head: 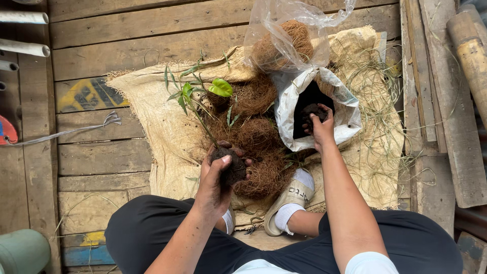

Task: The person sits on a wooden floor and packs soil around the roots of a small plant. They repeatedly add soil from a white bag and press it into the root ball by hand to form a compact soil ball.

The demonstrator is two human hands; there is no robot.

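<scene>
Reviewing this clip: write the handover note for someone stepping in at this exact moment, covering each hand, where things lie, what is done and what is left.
Left hand: closed around the soil root ball of a seedling, held over the coconut fibre pile.
Right hand: inside the white sack, grasping a clump of dark soil.
Around: a burlap sheet covers the plank floor; a clear plastic bag with more fibre sits behind the sack.
Done: seedling lifted, root ball formed, soil scooped.
Left: by the look of it, the scooped soil is not yet on the ball, and no fibre wraps it.
</scene>
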